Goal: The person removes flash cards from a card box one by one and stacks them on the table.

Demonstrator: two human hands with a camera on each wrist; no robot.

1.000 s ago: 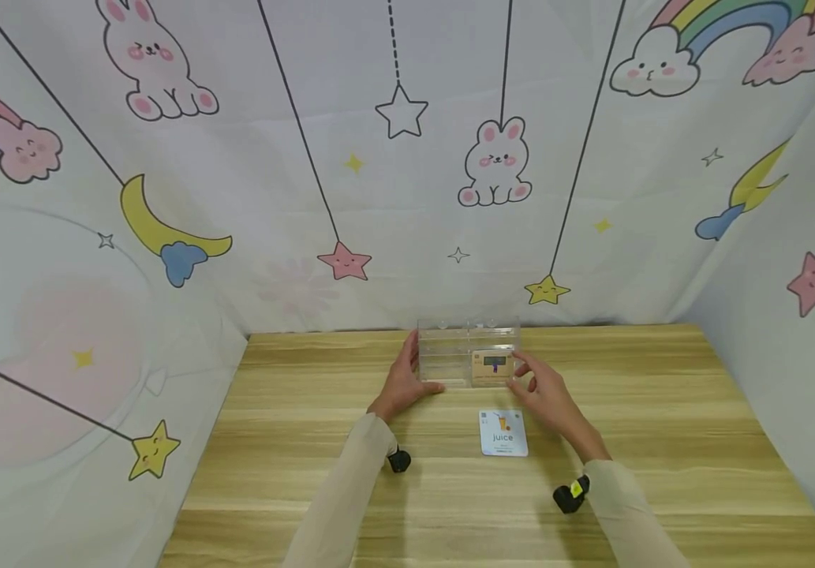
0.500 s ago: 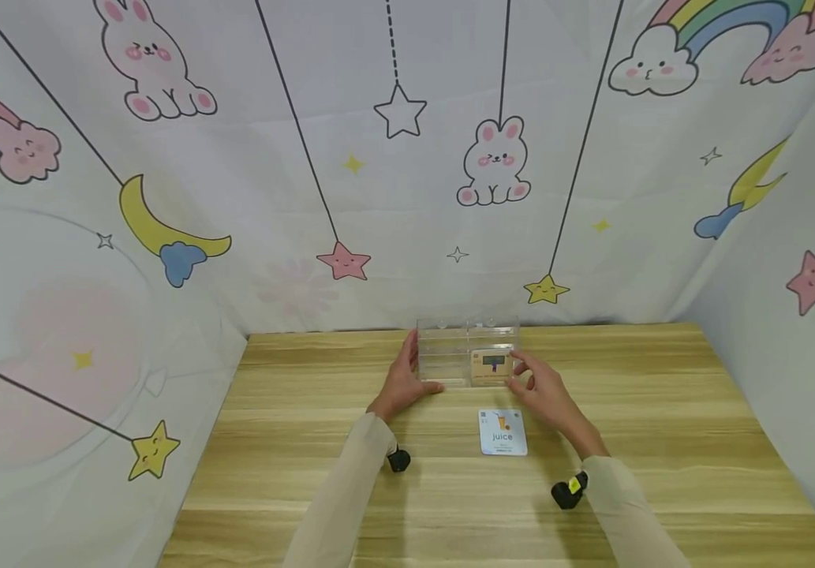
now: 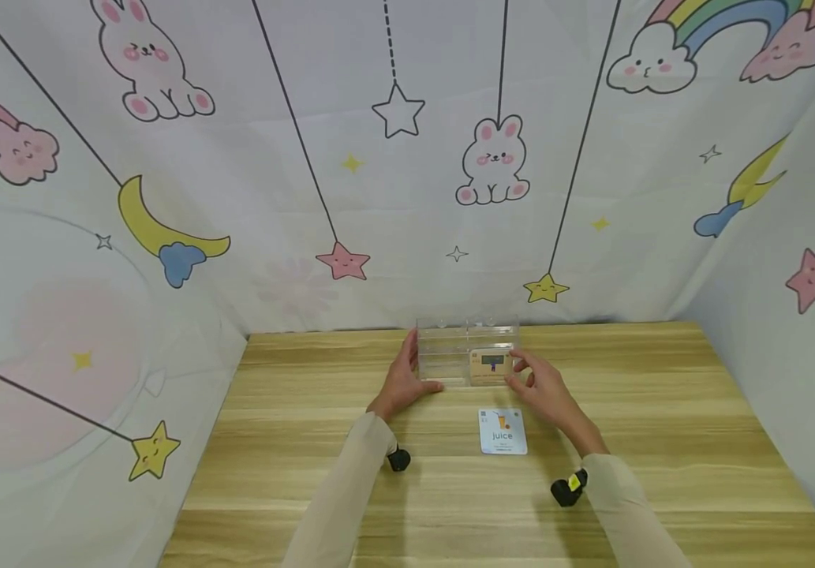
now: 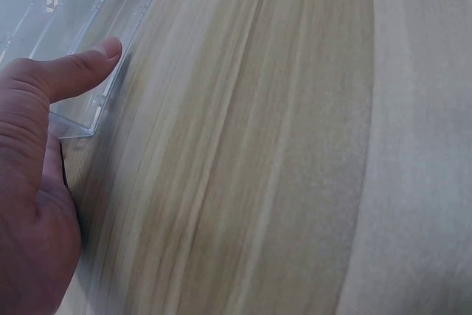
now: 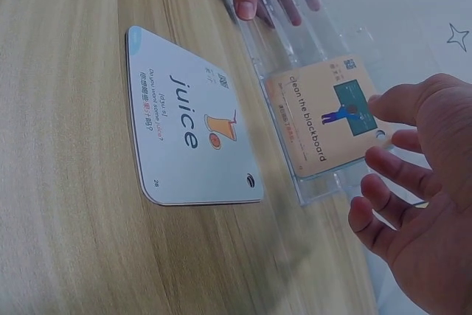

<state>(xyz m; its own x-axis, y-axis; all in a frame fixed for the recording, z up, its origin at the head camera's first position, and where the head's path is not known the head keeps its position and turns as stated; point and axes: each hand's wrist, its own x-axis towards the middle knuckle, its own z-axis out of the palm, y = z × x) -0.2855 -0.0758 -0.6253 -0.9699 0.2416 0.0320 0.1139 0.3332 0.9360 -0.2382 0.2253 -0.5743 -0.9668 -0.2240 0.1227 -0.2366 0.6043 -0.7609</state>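
Note:
A clear plastic card stand (image 3: 443, 364) with several ledges stands at the back of the table. My left hand (image 3: 401, 384) grips its left end, thumb over the front lower edge and the other fingers at the side. On the stand's right half leans an orange "clean the blackboard" card (image 5: 302, 130). My right hand (image 3: 547, 394) pinches this card at its right edge, the thumb (image 5: 405, 102) over its face and the other fingers loosely bent beside it. A white "juice" card (image 3: 502, 434) lies face up on the table, in front of the stand.
The wood-grain table (image 3: 293, 442) ends at a white cloth backdrop (image 3: 407, 205) printed with rabbits, stars and moons, close behind the stand. More of the cloth hangs at the left and right sides. A black wrist camera (image 3: 567, 489) sits at each sleeve.
Both hands keep their places on the stand and the orange card. The head view has shifted very slightly; the juice card has not moved on the table.

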